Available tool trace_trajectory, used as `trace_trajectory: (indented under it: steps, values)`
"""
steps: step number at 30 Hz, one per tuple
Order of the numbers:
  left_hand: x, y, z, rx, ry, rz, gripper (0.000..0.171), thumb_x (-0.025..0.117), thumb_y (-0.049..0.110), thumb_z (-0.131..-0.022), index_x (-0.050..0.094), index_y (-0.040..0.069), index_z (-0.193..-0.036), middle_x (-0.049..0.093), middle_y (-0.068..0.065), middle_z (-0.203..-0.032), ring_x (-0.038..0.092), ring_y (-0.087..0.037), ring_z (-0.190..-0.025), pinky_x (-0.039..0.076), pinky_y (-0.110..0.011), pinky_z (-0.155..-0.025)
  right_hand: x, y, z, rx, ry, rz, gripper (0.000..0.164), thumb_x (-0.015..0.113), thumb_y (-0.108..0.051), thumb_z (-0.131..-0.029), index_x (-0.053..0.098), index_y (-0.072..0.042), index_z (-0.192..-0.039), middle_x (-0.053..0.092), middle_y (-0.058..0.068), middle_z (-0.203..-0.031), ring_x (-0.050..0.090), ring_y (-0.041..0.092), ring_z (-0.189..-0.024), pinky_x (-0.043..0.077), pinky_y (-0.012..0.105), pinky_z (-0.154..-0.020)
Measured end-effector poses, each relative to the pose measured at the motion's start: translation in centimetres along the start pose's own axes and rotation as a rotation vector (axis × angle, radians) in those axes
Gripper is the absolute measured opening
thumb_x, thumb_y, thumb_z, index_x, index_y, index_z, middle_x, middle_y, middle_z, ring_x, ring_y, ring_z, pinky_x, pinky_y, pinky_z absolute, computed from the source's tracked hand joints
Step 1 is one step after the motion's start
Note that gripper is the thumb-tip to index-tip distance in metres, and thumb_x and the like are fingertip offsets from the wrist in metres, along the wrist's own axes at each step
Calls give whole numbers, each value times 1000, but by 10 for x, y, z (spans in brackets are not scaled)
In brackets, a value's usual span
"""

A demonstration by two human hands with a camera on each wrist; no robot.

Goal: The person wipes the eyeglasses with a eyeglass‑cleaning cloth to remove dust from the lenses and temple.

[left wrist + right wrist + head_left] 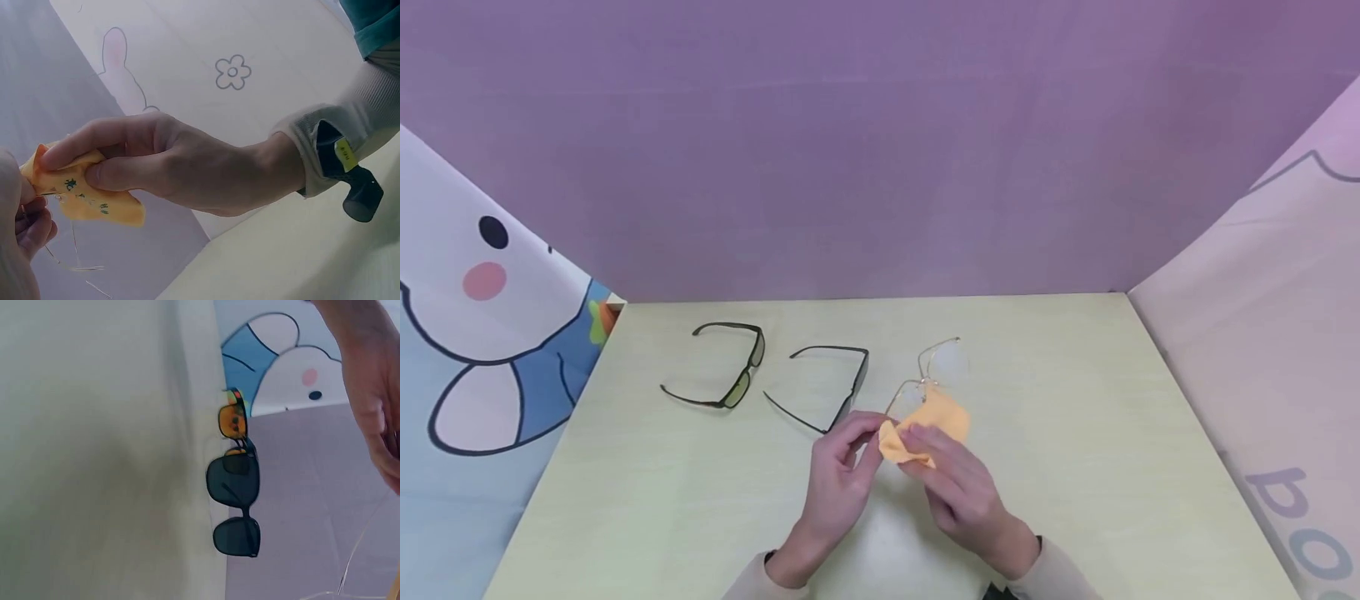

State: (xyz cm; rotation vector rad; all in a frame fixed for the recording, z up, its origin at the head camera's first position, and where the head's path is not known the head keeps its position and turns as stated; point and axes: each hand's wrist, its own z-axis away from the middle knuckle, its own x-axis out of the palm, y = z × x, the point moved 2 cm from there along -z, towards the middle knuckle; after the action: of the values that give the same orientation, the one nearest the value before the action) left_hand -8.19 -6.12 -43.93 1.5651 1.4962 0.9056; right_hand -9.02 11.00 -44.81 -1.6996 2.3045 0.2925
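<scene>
Three pairs of glasses, we note: thin-rimmed glasses (pixel 928 382) just below frame centre — left hand (pixel 841 475) pinching their lower end, right hand (pixel 958 487) pinching an orange cloth (pixel 947 414) against them. Black glasses (pixel 844 408) and green-lensed glasses (pixel 738 389) lie left of centre on the table (pixel 1112 433).

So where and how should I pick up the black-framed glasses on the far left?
I'd pinch the black-framed glasses at the bridge, coming from above, fingers on either side of it. The front stands upright with both temples unfolded leftward, so the bridge looks open from overhead, and the lenses should stay untouched. I'd avoid the right side: the dark sunglasses point their temples there.
</scene>
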Motion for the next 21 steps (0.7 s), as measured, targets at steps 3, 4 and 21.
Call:
trace_trajectory:
  steps: [3, 4, 21]
  values:
    - [0, -1, 1, 3, -5, 12, 19, 61, -17, -93, 71, -7, -105, 71, -17, -103, 66, -14, -100, 59, -25, -92, -1, -1, 1, -3, -13, -20, 21, 53, 8, -100, 73, 9, -97, 73, 29, -109, 70, 38, -110, 53, 41, -107]
    - [0, -1, 1, 3, -7, 23, 18, 61, -16, -93, 71, -7, -105, 71, -18, -102, 67, -14, -100, 59, -25, -92, -2, 1, 1, 14, -6, -18, 22, 52, 8, -100, 73, 10, -97, 73, 30, -109, 70, 38, -111, 53, 40, -107]
    - [0, 2, 3, -13, 3, 61, 13, 61, -14, -95, 70, -9, -103, 71, -21, -100, 66, -12, -98, 60, -25, -91, -6, 2, -6, 30, 1, -23, 23, 49, 9, -99, 72, 11, -98, 72, 30, -109, 70, 37, -113, 53, 40, -107]
